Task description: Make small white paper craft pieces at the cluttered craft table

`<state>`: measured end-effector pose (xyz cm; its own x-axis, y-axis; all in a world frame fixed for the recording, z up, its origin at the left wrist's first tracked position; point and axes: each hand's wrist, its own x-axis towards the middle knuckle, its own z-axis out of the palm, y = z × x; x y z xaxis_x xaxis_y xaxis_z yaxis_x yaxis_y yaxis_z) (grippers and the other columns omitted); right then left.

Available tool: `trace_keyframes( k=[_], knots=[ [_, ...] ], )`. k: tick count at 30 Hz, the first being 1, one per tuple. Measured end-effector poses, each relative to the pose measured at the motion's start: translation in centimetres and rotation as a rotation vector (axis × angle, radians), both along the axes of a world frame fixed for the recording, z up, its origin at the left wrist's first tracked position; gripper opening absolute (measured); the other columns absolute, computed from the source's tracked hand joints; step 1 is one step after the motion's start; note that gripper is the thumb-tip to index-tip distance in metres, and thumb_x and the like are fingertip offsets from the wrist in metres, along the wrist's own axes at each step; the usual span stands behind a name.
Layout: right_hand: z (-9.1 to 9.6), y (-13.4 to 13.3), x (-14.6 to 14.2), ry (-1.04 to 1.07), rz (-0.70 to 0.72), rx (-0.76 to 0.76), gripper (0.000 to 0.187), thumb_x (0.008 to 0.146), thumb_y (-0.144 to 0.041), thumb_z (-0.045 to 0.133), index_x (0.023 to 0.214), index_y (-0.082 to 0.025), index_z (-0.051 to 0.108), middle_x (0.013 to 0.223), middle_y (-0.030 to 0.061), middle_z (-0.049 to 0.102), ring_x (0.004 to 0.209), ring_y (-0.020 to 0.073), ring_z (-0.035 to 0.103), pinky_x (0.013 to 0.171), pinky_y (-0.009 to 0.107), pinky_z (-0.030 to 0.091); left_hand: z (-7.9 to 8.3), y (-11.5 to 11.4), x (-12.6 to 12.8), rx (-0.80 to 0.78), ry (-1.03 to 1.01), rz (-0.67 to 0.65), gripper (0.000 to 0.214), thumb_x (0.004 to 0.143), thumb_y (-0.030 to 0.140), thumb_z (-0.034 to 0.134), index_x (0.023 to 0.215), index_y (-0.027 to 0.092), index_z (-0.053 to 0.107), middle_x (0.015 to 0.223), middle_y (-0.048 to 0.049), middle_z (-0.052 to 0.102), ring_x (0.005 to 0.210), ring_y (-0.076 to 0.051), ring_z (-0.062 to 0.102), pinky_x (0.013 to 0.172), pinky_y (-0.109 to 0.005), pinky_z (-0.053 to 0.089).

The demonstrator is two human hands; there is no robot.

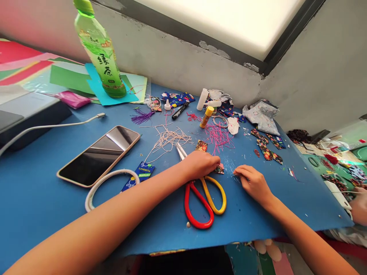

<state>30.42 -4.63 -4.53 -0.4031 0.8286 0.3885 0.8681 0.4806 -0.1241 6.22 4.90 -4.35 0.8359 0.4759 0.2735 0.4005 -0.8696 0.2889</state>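
My left hand is closed, its fingers curled over a small dark floral fabric piece that peeks out at the fingertips. More floral fabric shows just beyond the knuckles; whether it is the same piece is hidden. Under my left wrist lie scissors with one red and one yellow handle, their blades pointing away. To the right, my right hand hovers low over or rests on the blue table, thumb and fingertips pinched together. Whatever is between them, if anything, is too small to make out.
Beige cords, pink cords and a glue stick lie beyond my hands. On the left are a phone, a white tape roll and a green tea bottle. Another person's hand shows far right.
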Motion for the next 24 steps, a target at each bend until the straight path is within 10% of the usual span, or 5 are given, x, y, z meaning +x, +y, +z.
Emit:
trace_keyframes(
  k=[24],
  knots=[
    [-0.5, 4.8, 0.3, 0.048, 0.003, -0.069, 0.021, 0.095, -0.033, 0.054, 0.105, -0.017, 0.062, 0.104, 0.0052, 0.064, 0.087, 0.0157, 0.063, 0.079, 0.036, 0.054, 0.2, 0.0, 0.1, 0.015, 0.02, 0.011, 0.022, 0.095, 0.024, 0.045, 0.096, 0.018, 0.066, 0.081, -0.0082, 0.074, 0.075, -0.023, 0.071, 0.062, -0.029, 0.049]
  ],
)
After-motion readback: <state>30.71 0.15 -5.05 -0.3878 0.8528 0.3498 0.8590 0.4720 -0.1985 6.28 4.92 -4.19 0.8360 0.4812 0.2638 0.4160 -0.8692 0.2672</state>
